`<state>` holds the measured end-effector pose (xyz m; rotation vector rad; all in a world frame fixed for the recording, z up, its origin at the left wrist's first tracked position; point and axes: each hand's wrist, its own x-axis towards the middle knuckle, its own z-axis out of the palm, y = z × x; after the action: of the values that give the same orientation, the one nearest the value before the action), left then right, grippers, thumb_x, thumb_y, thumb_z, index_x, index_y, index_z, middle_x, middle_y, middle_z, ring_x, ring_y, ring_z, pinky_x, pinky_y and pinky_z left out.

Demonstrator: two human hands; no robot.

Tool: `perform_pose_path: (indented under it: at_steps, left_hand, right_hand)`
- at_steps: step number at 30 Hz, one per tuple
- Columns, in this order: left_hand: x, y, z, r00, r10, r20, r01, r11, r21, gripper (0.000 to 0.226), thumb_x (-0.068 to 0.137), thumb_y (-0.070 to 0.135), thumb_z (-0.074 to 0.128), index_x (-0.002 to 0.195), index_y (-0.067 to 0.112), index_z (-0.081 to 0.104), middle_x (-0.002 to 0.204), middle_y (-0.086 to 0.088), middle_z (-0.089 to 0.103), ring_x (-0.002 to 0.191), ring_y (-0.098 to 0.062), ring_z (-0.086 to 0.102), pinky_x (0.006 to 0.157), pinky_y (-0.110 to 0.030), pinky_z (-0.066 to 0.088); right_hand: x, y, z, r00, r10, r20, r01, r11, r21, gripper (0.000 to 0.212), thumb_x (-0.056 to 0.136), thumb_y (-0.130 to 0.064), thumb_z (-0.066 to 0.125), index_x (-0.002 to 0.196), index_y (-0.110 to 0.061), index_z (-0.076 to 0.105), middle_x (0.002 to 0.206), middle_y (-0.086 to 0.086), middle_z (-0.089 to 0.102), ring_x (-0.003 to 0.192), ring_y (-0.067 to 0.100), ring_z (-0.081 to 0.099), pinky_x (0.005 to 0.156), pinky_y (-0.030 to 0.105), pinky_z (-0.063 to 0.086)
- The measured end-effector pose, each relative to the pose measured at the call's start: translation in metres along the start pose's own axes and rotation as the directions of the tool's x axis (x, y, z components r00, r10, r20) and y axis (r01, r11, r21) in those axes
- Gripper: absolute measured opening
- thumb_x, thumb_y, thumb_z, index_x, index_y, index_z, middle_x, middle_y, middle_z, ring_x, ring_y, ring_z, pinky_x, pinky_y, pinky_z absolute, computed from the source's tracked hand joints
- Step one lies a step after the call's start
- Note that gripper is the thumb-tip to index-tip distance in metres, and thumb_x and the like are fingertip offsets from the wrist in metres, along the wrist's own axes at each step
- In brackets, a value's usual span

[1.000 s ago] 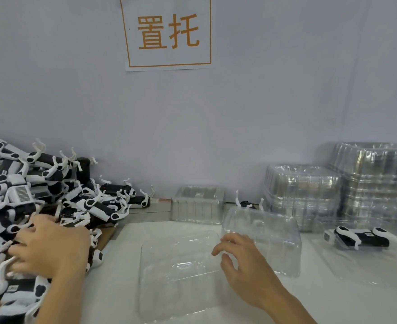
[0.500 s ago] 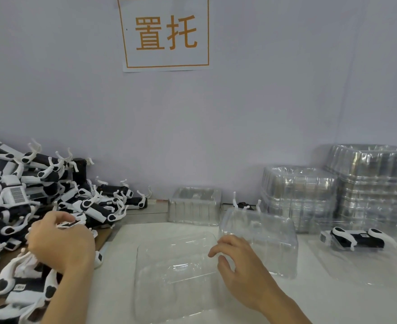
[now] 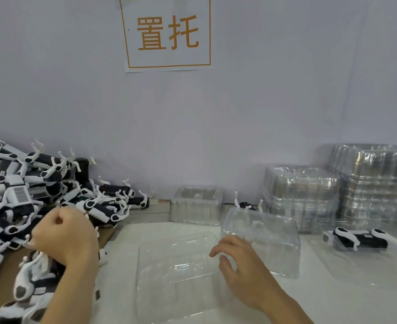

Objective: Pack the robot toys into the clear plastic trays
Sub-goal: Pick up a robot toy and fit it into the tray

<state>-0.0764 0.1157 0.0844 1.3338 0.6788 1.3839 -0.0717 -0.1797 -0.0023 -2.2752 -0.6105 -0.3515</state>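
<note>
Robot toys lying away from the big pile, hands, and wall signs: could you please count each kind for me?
Robot toys: 2, the toy on the right and the toy at the back, partly hidden
Hands: 2, the left hand and the right hand
Wall signs: 1, the sign
Total: 5

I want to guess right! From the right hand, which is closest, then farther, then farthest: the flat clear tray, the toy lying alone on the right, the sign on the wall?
From the right hand:
1. Flat clear tray, touching its fingers.
2. Lone toy, far right.
3. Wall sign, high behind.
</note>
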Motion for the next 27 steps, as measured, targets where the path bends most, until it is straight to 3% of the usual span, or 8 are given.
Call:
perform_pose_path:
  at_steps: [2, 6, 10, 13, 16, 21, 24, 27]
  left_hand:
    - [0.007, 0.011, 0.000, 0.982, -0.186, 0.021, 0.187, 0.970, -0.154, 0.020, 0.058, 0.006, 0.033, 0.050, 0.004, 0.051, 0.038, -0.001, 0.038, 0.041, -0.019, 0.031, 0.053, -0.032, 0.038]
    - [0.007, 0.026, 0.004, 0.858, -0.436, 0.271, 0.513, 0.719, -0.469, 0.017, 0.066, -0.002, 0.036, 0.055, 0.012, 0.040, 0.039, 0.006, 0.023, 0.036, -0.014, 0.019, 0.043, -0.024, 0.020]
    - [-0.008, 0.034, 0.006, 0.827, -0.419, 0.375, 0.563, 0.622, -0.544, 0.026, 0.070, -0.002, 0.036, 0.052, 0.015, 0.032, 0.047, 0.003, 0.016, 0.045, -0.017, 0.009, 0.050, -0.027, 0.013]
    - [-0.008, 0.043, 0.003, 0.836, -0.370, 0.405, 0.549, 0.585, -0.598, 0.020, 0.058, -0.001, 0.039, 0.048, 0.016, 0.032, 0.047, 0.003, 0.013, 0.047, -0.018, 0.007, 0.049, -0.025, 0.014]
    - [-0.005, 0.054, -0.002, 0.847, -0.328, 0.418, 0.531, 0.545, -0.648, 0.014, 0.044, 0.008, 0.042, 0.052, 0.015, 0.033, 0.049, 0.002, 0.012, 0.045, -0.017, 0.008, 0.045, -0.023, 0.017]
    - [-0.013, 0.063, -0.002, 0.815, -0.321, 0.482, 0.579, 0.464, -0.670, 0.007, 0.046, 0.010, 0.037, 0.048, 0.016, 0.037, 0.049, 0.003, 0.013, 0.043, -0.016, 0.008, 0.042, -0.022, 0.018]
    - [-0.026, 0.070, 0.004, 0.795, -0.284, 0.535, 0.604, 0.441, -0.664, 0.007, 0.047, 0.009, 0.036, 0.047, 0.015, 0.039, 0.047, 0.003, 0.013, 0.041, -0.014, 0.009, 0.042, -0.023, 0.017]
    - [-0.047, 0.081, 0.010, 0.761, -0.192, 0.620, 0.630, 0.448, -0.634, 0.006, 0.049, 0.010, 0.039, 0.046, 0.015, 0.041, 0.044, 0.004, 0.013, 0.039, -0.013, 0.008, 0.042, -0.021, 0.016]
  right_hand:
    - [0.000, -0.001, 0.000, 1.000, 0.001, 0.003, -0.001, 1.000, 0.001, 0.025, 0.097, -0.025, 0.046, 0.097, -0.044, 0.061, 0.111, -0.028, 0.047, 0.122, -0.011, 0.036, 0.091, 0.007, 0.032]
    - [-0.001, -0.002, 0.000, 1.000, 0.015, 0.011, -0.015, 1.000, 0.003, 0.026, 0.098, -0.023, 0.046, 0.096, -0.044, 0.062, 0.111, -0.028, 0.047, 0.121, -0.010, 0.037, 0.091, 0.007, 0.032]
    - [-0.002, -0.002, -0.002, 0.999, 0.032, -0.001, -0.032, 0.999, -0.005, 0.026, 0.098, -0.022, 0.047, 0.098, -0.042, 0.063, 0.111, -0.027, 0.046, 0.121, -0.010, 0.037, 0.091, 0.005, 0.030]
    - [-0.002, -0.004, -0.002, 0.999, 0.032, -0.014, -0.033, 0.999, -0.025, 0.026, 0.097, -0.023, 0.047, 0.098, -0.044, 0.062, 0.112, -0.029, 0.046, 0.122, -0.012, 0.034, 0.091, 0.004, 0.030]
    - [-0.001, -0.005, -0.002, 0.999, 0.035, -0.027, -0.036, 0.999, -0.031, 0.026, 0.097, -0.023, 0.047, 0.100, -0.045, 0.062, 0.115, -0.029, 0.045, 0.122, -0.012, 0.033, 0.095, 0.011, 0.031]
    - [0.002, -0.022, -0.005, 0.994, -0.010, -0.111, 0.004, 0.999, -0.054, 0.027, 0.098, -0.025, 0.049, 0.115, -0.044, 0.059, 0.123, -0.030, 0.044, 0.126, -0.008, 0.032, 0.108, 0.023, 0.029]
    - [0.013, -0.049, -0.010, 0.983, -0.012, -0.185, 0.044, 0.985, 0.169, 0.027, 0.096, -0.035, 0.056, 0.121, -0.046, 0.056, 0.124, -0.033, 0.050, 0.124, -0.007, 0.041, 0.105, 0.021, 0.035]
    - [0.035, -0.079, -0.019, 0.995, 0.098, 0.002, -0.089, 0.890, 0.446, 0.064, 0.078, -0.064, 0.068, 0.135, -0.054, 0.041, 0.130, -0.029, 0.049, 0.120, -0.004, 0.050, 0.097, 0.024, 0.044]
